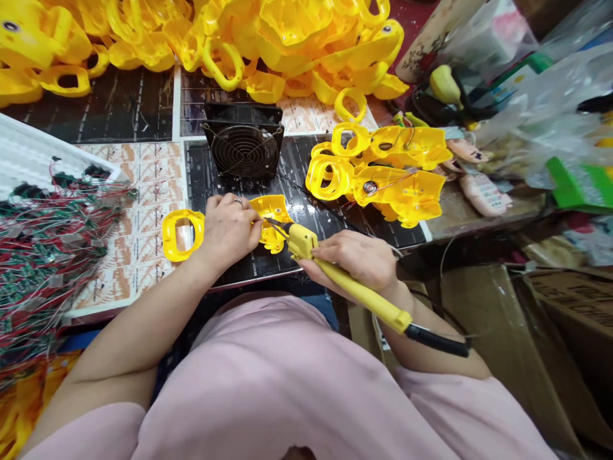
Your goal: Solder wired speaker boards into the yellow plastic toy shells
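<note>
My right hand (359, 259) is wrapped around a yellow soldering iron (302, 241) with a long handle and a black cable sleeve at its back end. The iron's dark tip points left, to the inside of a yellow plastic shell half (275, 207). My left hand (230, 227), with a ring on one finger, is closed on the left side of this shell; its fingertips partly hide the spot near the tip. Left of that hand shows a yellow loop-shaped part (167, 236); whether it joins the shell is hidden by the hand.
A black fan (246, 150) stands behind the shell. More yellow shells (407, 188) with wires and a speaker lie to the right. Yellow shells (297, 32) are heaped along the back. Wired circuit boards (48, 255) pile at left, cardboard boxes (488, 332) at lower right.
</note>
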`<action>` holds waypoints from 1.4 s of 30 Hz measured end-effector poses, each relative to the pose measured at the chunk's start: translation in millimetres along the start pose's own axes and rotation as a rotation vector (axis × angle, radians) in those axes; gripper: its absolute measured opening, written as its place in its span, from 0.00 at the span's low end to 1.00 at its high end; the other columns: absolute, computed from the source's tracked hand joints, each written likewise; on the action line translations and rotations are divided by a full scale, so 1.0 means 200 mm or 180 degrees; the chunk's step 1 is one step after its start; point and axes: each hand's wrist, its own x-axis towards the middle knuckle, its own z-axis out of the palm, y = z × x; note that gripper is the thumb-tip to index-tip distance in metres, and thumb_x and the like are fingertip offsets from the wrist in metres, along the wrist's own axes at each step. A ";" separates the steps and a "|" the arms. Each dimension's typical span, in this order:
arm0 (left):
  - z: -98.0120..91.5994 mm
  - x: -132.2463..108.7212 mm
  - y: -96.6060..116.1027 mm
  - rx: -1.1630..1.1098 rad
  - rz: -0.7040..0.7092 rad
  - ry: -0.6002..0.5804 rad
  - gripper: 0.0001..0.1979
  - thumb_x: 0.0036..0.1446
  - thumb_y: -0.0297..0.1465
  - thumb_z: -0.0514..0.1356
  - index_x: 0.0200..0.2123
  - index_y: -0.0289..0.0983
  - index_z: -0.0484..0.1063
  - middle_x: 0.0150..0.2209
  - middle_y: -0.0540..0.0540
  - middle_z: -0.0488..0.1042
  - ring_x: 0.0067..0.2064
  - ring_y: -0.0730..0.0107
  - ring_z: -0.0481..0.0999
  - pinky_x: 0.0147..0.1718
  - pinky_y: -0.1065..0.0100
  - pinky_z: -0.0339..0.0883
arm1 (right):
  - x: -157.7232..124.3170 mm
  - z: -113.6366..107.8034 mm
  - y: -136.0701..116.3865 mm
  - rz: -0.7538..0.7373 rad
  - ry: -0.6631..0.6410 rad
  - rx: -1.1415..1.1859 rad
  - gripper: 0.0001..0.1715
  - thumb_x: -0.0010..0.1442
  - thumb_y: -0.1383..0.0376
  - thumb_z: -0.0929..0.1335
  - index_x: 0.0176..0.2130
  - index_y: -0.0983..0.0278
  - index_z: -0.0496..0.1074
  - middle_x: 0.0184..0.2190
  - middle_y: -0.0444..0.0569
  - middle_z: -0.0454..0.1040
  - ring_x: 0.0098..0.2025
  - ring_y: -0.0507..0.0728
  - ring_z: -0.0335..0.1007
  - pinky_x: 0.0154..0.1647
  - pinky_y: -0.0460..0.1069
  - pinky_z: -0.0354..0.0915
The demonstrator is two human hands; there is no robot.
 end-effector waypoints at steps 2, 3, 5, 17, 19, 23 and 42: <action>0.00 0.00 0.00 0.0009 0.0006 -0.0016 0.12 0.58 0.32 0.58 0.26 0.38 0.80 0.34 0.38 0.79 0.44 0.48 0.72 0.45 0.47 0.62 | 0.00 -0.02 0.00 0.0086 0.0141 0.0073 0.11 0.59 0.68 0.75 0.35 0.61 0.68 0.25 0.42 0.77 0.24 0.50 0.74 0.26 0.44 0.73; 0.00 0.00 0.00 0.0024 0.0012 -0.0023 0.12 0.58 0.32 0.58 0.26 0.37 0.80 0.34 0.38 0.79 0.44 0.48 0.73 0.45 0.47 0.62 | 0.00 -0.03 0.00 0.0156 0.0179 0.0096 0.12 0.59 0.68 0.75 0.36 0.61 0.68 0.25 0.43 0.77 0.24 0.51 0.74 0.26 0.44 0.73; 0.00 0.00 0.00 0.0037 0.0009 -0.0030 0.11 0.57 0.31 0.58 0.26 0.37 0.80 0.33 0.38 0.79 0.44 0.49 0.73 0.45 0.48 0.62 | -0.01 -0.04 -0.01 0.0269 0.0189 0.0102 0.12 0.59 0.68 0.75 0.36 0.59 0.68 0.25 0.42 0.77 0.24 0.51 0.75 0.24 0.45 0.74; 0.00 0.00 0.00 0.0046 -0.0040 0.0039 0.11 0.57 0.32 0.59 0.27 0.38 0.80 0.34 0.39 0.79 0.43 0.49 0.73 0.43 0.49 0.64 | -0.12 0.05 -0.01 0.0873 -0.0027 -0.0063 0.21 0.70 0.58 0.66 0.58 0.62 0.69 0.29 0.43 0.80 0.24 0.49 0.75 0.32 0.42 0.73; 0.00 0.00 -0.01 -0.0024 -0.0018 0.0050 0.11 0.57 0.32 0.59 0.28 0.38 0.80 0.35 0.39 0.79 0.43 0.49 0.74 0.43 0.50 0.64 | -0.15 0.11 -0.01 0.0908 0.0030 -0.0108 0.12 0.69 0.63 0.67 0.51 0.62 0.74 0.32 0.44 0.81 0.28 0.50 0.77 0.36 0.41 0.73; 0.02 0.00 -0.04 0.0060 0.0142 0.0189 0.12 0.58 0.33 0.58 0.28 0.39 0.80 0.33 0.40 0.79 0.42 0.52 0.74 0.40 0.53 0.66 | -0.16 0.27 -0.04 0.0794 0.0076 -0.0266 0.15 0.65 0.57 0.71 0.46 0.64 0.75 0.38 0.51 0.81 0.37 0.54 0.80 0.42 0.45 0.74; 0.02 0.35 0.17 -0.2580 -0.0242 -0.0162 0.30 0.54 0.34 0.63 0.60 0.39 0.63 0.62 0.34 0.67 0.63 0.50 0.69 0.55 0.52 0.72 | -0.35 -0.37 0.60 0.1107 0.1095 -0.2174 0.22 0.64 0.47 0.70 0.47 0.60 0.70 0.31 0.44 0.79 0.27 0.54 0.75 0.28 0.47 0.68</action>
